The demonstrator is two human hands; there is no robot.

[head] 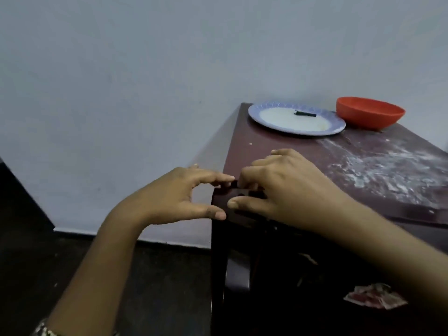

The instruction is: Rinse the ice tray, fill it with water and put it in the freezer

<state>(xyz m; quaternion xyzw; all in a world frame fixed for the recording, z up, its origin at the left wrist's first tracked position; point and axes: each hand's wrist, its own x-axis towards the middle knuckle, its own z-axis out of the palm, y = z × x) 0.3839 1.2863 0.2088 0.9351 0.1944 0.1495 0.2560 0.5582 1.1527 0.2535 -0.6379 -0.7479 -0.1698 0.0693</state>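
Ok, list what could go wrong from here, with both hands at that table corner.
The small dark object sits right at the corner of the table. The right hand curls over it and the left hand only touches it, so it could slip to the floor. What it is cannot be told.
A smear of white powder lies beside the right forearm; a sweep of the arm could pick it up.
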